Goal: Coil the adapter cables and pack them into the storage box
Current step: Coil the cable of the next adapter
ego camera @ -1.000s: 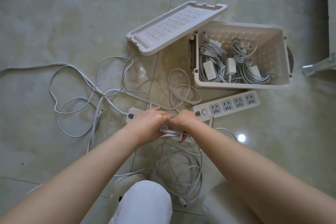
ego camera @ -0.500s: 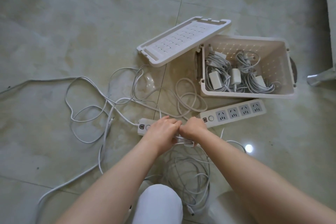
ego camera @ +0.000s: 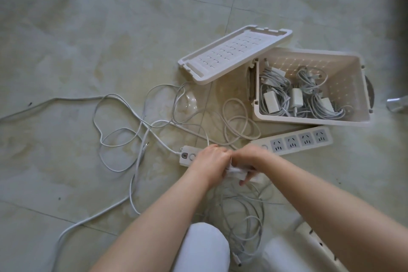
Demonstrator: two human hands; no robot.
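White loose cables (ego camera: pixel 123 130) are lying tangled over the floor (ego camera: pixel 66 51) on the left, so I am judging that a good part of the coiling is not yet done. In the middle the left hand (ego camera: pixel 212 161) and the right hand (ego camera: pixel 249 159) are pressing close together, both gripping a small cable bundle (ego camera: pixel 237 172) above another pile of cable (ego camera: pixel 242 212); this bundle is probably the one being wound now. On the right the lid (ego camera: pixel 234 55) is lying off beside the storage box (ego camera: pixel 344 121), which is standing open, and several coiled adapter cables (ego camera: pixel 295 97) are resting inside it already.
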